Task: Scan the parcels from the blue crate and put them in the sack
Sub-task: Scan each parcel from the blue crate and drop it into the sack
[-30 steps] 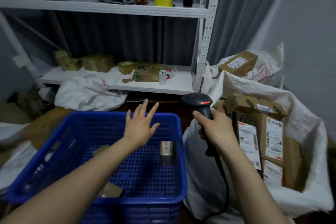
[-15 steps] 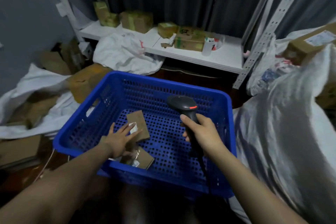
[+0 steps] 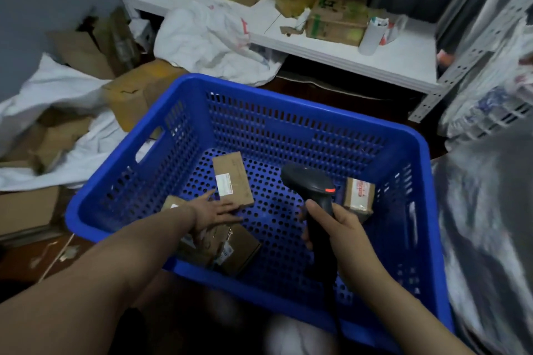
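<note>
Four cardboard parcels lie on the perforated floor of the blue crate (image 3: 288, 101). The flat parcel (image 3: 233, 179) sits near the middle, white label up. A small parcel (image 3: 359, 196) rests by the right wall, a third parcel (image 3: 240, 249) lies by the near wall, and a fourth parcel (image 3: 172, 204) shows only a corner beside the left wrist.

The left hand (image 3: 215, 212) is down in the crate with its fingers spread and fairly straight. Their tips are at the near edge of the flat parcel, touching it as far as I can judge, but gripping nothing. The right hand (image 3: 343, 229) is wrapped round the handle of the scanner (image 3: 310, 186), whose head points into the crate with a red light showing. The sack (image 3: 490, 225) is a grey blur at the right, just beside the crate.

The flat parcel looks light and stiff, with dry cardboard faces that should not slip. Lying flat, it offers little to grasp from above — better to tip up the near edge and pinch it across the short sides, thumb clear of the label.
</note>
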